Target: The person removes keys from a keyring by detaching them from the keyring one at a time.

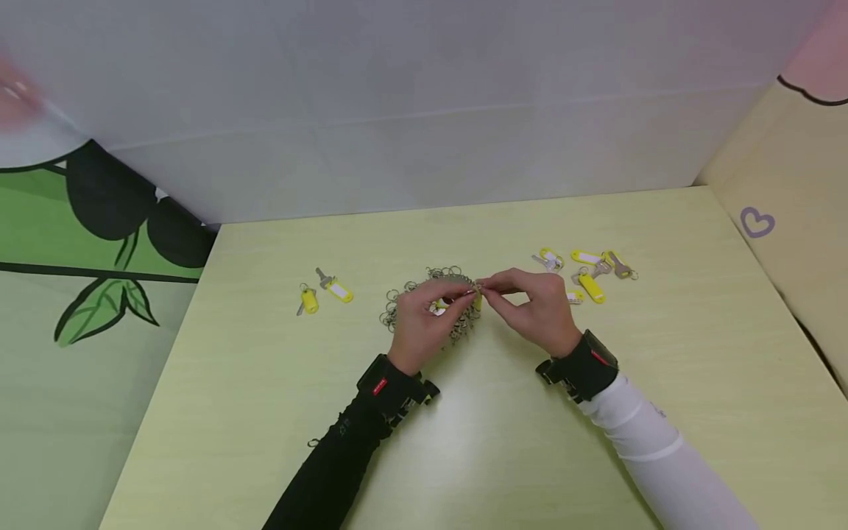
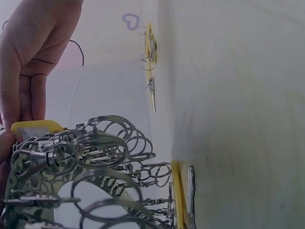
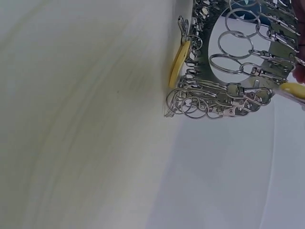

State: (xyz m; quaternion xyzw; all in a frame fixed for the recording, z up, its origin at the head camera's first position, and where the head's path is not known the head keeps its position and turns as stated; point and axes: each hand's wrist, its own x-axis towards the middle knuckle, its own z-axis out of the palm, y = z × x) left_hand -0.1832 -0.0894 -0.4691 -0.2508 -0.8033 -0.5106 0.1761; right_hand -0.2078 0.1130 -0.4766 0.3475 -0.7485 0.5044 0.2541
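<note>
A dark grey rack [image 2: 28, 176] with an oval opening stands on the table, hung all round with small metal clasps and split rings [image 3: 233, 40]. My left hand [image 1: 424, 316] reaches over its near side and pinches a clasp at its right edge; exactly where its fingertips grip is partly hidden. From the right, my right hand [image 1: 539, 305] meets it there, thumb and forefinger pinching a yellow key tag [image 2: 35, 126]. Both sets of fingertips are close together. Another yellow tag [image 3: 178, 64] with a key rests low against the rack.
Left of the rack lie two keys with yellow tags, one tag upright [image 1: 309, 300] and one slanted [image 1: 340, 291]. Several more tagged keys [image 1: 592, 287] lie in a loose group at the right. A pale wall [image 1: 464, 162] rises behind the table [image 1: 464, 456].
</note>
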